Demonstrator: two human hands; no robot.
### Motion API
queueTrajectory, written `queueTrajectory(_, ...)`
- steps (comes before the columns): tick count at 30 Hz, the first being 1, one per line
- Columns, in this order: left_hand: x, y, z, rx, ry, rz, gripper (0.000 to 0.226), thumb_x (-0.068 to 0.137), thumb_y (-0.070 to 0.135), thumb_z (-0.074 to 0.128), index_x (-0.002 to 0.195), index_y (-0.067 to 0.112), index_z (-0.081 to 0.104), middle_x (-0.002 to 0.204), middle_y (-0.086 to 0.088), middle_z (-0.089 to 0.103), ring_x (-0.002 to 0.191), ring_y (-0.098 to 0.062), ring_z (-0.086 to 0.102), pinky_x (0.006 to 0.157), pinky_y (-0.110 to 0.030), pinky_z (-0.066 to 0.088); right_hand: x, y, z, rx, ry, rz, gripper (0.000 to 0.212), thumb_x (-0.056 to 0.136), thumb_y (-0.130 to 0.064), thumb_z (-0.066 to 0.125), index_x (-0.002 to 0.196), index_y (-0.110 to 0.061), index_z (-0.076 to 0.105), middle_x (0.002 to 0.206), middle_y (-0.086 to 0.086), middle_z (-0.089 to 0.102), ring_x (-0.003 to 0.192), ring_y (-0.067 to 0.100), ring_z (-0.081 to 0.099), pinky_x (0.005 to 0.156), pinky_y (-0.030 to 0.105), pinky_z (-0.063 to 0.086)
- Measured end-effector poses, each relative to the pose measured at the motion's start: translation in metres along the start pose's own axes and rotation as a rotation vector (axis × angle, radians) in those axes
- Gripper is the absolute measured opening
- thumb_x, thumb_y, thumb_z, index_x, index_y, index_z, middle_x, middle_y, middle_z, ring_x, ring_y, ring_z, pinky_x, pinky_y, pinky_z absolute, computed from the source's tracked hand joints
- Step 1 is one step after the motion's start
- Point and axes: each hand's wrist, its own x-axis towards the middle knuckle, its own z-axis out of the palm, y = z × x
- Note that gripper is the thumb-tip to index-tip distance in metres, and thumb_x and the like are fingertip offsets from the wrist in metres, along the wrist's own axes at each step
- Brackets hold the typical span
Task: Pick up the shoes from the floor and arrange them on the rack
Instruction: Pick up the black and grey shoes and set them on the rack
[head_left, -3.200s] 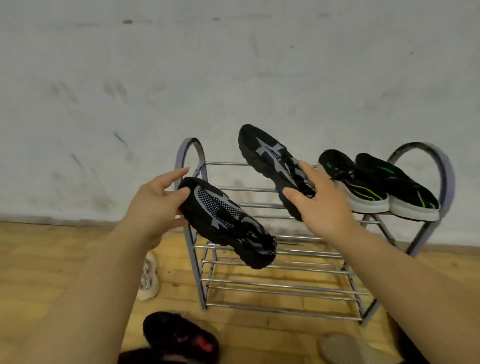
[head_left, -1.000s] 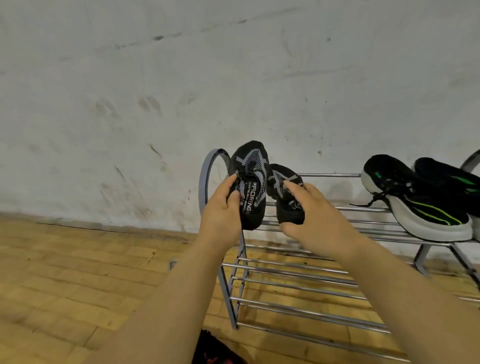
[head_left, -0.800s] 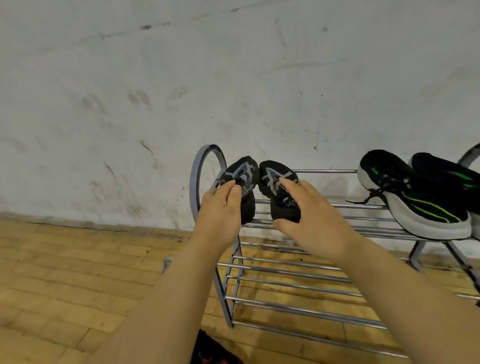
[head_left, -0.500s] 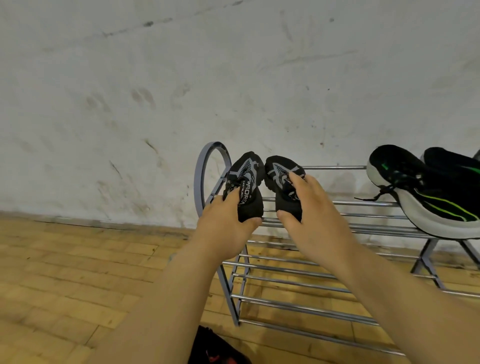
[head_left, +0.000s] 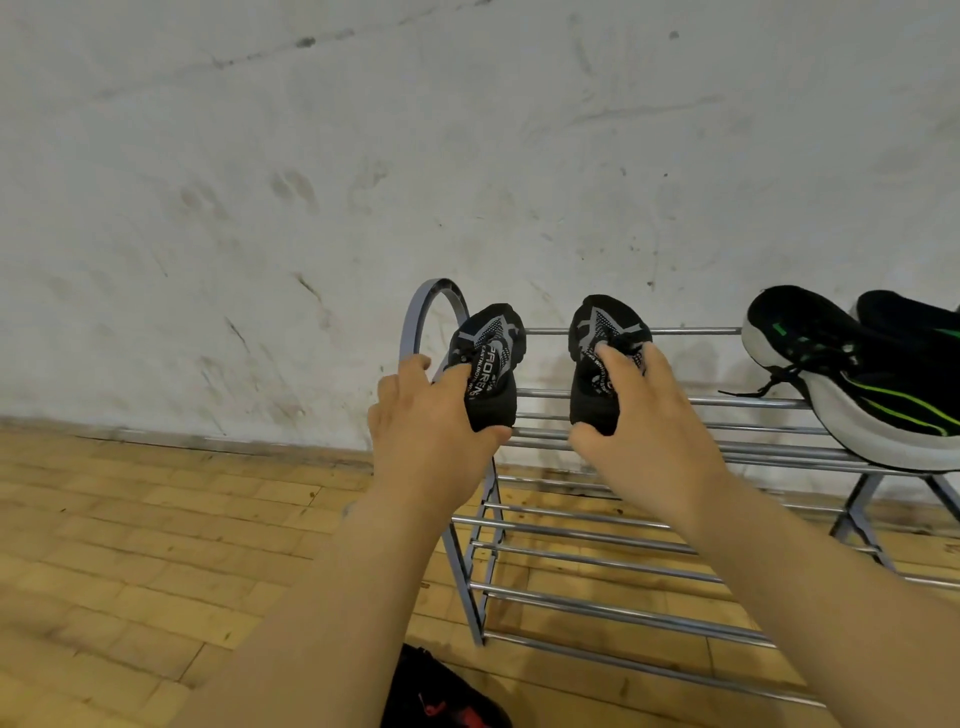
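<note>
Hands were both up on the top tier of the metal shoe rack (head_left: 597, 608), each gripping one black-and-grey sneaker at its heel end. Left hand (head_left: 431, 436) was wrapped on the left black-and-grey sneaker (head_left: 491, 358), thumb under the heel, fingers over the collar; lettering on the tongue was partly covered and not fully readable. Right hand (head_left: 644, 431) held the right black-and-grey sneaker (head_left: 597, 348) the same way, fingers hiding most of the lacing. Toes pointed at 12 o'clock toward the scuffed white wall (head_left: 363, 182). Both sneakers sat on the top rails, apart from each other, the left one just beside the rack's curved end loop (head_left: 415, 317). Whether the soles bore fully on the rails could not be told: hands blocked the heels.

At 3 o'clock on the same tier was a black sneaker with green stripes and white sole (head_left: 852, 384), lace hanging over a rail. Behind it a second black sneaker (head_left: 909, 317) was cut off by the frame edge, mostly hidden. Rack's right end was out of frame; lower tiers showed only bare rails where visible, partly blocked by the forearms.

At 6 o'clock, on the wood-block floor (head_left: 130, 545), a black shoe with red marks (head_left: 441, 696) was cropped by the bottom edge and overlapped by the left forearm; type unclear.
</note>
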Motion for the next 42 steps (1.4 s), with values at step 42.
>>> queueTrajectory(42,-0.018,-0.025,-0.003,-0.453,-0.149,-0.101,0.068,0.1,0.045,0.058,0.159,0.043,0.025,0.144,-0.006,0.035,0.118,-0.021,0.051,0.099,-0.031,0.04,-0.005,-0.017,-0.005,0.156,-0.168,-0.18,0.088,0.09,-0.053,0.069,0.16,-0.039,0.017,0.165,-0.006,0.027,0.15,0.019,0.032,0.117,0.036,0.033)
